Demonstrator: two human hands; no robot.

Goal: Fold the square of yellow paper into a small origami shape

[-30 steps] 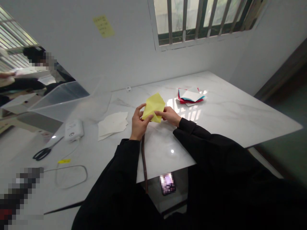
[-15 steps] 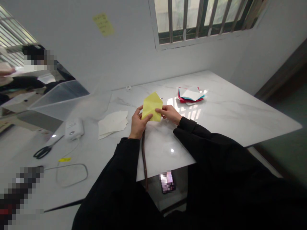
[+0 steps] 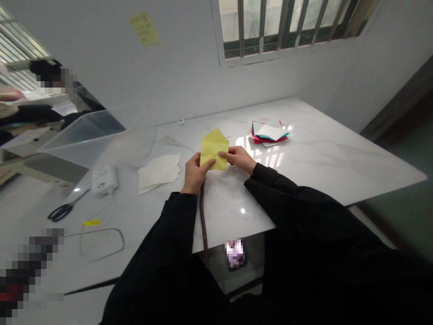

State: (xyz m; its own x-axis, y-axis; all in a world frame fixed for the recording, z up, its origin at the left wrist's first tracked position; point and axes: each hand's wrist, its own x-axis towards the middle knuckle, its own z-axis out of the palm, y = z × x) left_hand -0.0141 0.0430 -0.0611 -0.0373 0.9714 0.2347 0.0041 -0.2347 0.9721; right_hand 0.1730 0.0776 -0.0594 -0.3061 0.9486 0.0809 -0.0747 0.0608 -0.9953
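Table: white marble table (image 3: 338, 153) below barred window (image 3: 284, 27)
Paper: folded yellow paper (image 3: 214, 146), held over table middle, between both hands
Left hand (image 3: 195, 174): fingers gripping paper's lower left edge
Right hand (image 3: 238, 159): fingers gripping paper's right side
Nearby: coloured paper stack (image 3: 269, 133) beyond right hand; white paper sheets (image 3: 157, 170) just left of left hand; black-handled scissors (image 3: 62, 212) well left

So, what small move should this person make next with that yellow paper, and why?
Perhaps press the yellow paper down against the marble table and firm up its fold. The left hand and right hand are pinching it from both sides, its point upward, and the hard tabletop lies just beneath.
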